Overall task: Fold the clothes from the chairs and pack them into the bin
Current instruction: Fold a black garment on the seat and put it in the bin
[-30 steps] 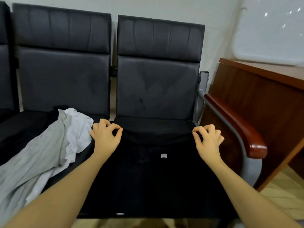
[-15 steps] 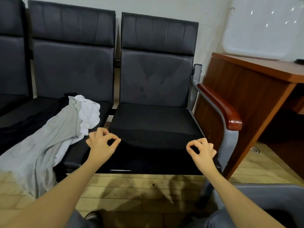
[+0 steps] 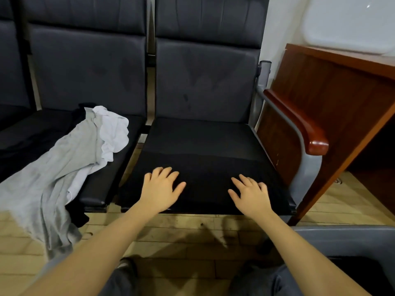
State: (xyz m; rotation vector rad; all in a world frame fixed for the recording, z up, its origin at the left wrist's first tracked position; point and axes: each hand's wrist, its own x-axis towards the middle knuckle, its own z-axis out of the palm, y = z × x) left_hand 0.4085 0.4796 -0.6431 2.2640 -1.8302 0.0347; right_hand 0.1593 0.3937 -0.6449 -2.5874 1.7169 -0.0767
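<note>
**Spotter:** Hands first. Your left hand (image 3: 162, 186) and right hand (image 3: 249, 192) both lie flat, fingers spread and straight, on the black garment (image 3: 205, 176) on the right-hand chair seat (image 3: 198, 133). Neither one is pinching or gripping cloth; you are pressing it down.

**Checker:** Why flat, do you think?

**Spotter:** My guess is that you are smoothing a fold. The garment covers only the front half of the seat, with a straight edge running across the middle, which looks like a doubled layer. Palms down would hold it from sliding off the front lip while the crease sets.

**Checker:** Black on black is hard to read, though.

**Spotter:** Agreed. You cannot tell exactly where the cloth ends at the sides.

**Checker:** And what is left for you to do?

**Spotter:** The grey and white clothes (image 3: 70, 159) lie heaped on the neighbouring chair, one end hanging over the front to the floor, with something dark beneath. Those look unfolded. The grey bin (image 3: 342, 233) sits low at your right, just beside your knee, close enough that you can likely lift the finished fold straight across.
</note>
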